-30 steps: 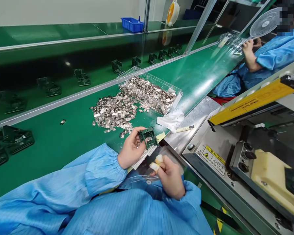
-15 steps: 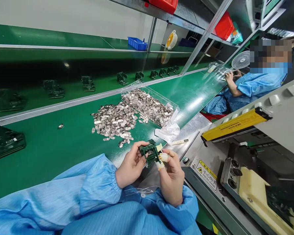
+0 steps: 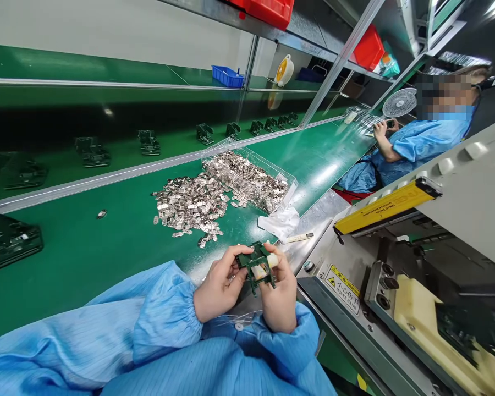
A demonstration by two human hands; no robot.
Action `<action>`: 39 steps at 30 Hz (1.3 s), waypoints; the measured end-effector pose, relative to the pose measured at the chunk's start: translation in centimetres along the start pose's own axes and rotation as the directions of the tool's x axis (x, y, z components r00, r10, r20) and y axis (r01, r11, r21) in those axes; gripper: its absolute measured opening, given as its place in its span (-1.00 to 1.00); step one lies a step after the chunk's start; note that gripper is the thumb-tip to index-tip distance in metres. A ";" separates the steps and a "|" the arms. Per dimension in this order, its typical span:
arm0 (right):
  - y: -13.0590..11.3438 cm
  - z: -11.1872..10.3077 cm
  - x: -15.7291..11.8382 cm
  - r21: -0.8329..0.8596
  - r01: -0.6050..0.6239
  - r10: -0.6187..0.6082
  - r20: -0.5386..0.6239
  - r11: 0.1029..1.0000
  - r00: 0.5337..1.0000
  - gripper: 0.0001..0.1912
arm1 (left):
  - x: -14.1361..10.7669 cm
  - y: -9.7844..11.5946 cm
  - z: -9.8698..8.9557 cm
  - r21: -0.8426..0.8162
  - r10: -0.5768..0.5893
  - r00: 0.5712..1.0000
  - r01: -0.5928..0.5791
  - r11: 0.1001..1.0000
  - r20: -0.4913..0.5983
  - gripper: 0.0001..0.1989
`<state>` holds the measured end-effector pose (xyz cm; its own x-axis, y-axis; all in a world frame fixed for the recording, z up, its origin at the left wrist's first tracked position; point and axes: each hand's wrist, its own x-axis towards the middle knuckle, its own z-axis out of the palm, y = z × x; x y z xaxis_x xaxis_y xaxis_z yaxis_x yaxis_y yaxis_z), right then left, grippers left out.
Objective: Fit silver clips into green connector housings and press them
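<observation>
A dark green plastic frame [image 3: 256, 263] with openings is held between both hands over the table's front edge. My left hand [image 3: 219, 286] pinches its left side with thumb and fingers. On the right, my right hand [image 3: 281, 291], with pale covers on its fingertips, grips the frame, and a covered fingertip shows through the opening. Beyond the hands lies a heap of small metal parts [image 3: 192, 203]. Next to it stands a clear tray [image 3: 291, 192] full of the same parts. A white cloth [image 3: 279, 223] lies nearer the hands.
At right is a machine with a yellow bar [image 3: 388, 207] and a warning label [image 3: 341, 287]. Green frames [image 3: 12, 241] sit at far left and along the belt. A blue tray [image 3: 227, 76] stands on the shelf. A person in blue [image 3: 424, 140] works at the far right.
The green frame has turned and tilted in my hands. My right hand has moved in closer, with a covered fingertip now behind the opening. The view has shifted slightly.
</observation>
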<state>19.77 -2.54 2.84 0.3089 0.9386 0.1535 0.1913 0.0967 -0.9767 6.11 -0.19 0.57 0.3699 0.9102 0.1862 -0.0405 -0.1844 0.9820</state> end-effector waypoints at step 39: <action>-3.9 -31.5 -3.8 -0.722 -0.012 -0.261 -0.266 0.692 0.928 -0.42 | 9.6 5.8 4.5 0.293 -0.297 0.680 0.125 0.948 0.671 -0.44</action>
<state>47.16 -16.94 10.74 0.4841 0.7577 0.4376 0.8015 -0.1833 -0.5693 13.61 5.82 7.93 0.8859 0.4247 -0.1863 0.2799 -0.1692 0.9450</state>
